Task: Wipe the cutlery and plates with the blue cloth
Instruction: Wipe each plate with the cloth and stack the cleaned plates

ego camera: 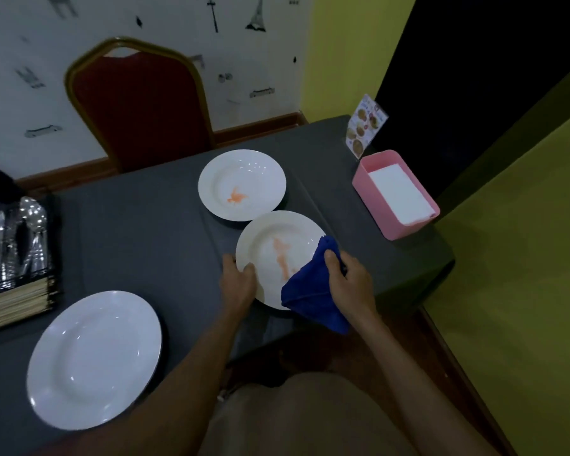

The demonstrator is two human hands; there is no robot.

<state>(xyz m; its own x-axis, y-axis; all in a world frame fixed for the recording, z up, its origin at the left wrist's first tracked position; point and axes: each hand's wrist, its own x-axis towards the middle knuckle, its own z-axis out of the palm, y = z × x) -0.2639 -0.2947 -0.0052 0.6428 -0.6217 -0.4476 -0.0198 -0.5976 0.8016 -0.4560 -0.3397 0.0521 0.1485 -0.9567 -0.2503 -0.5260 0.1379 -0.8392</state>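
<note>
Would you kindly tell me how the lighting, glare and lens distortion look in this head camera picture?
Head view: dim, soft light overall; small glare spots on the far plate and the cutlery; the wide lens stretches the near plate and bows the table edge; the left hand holding the middle plate and the right hand gripping the blue cloth look slightly blurred.

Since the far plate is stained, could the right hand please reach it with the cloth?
Probably yes: the far plate lies just beyond the near plate, nothing between it and the right hand gripping the blue cloth.
</note>
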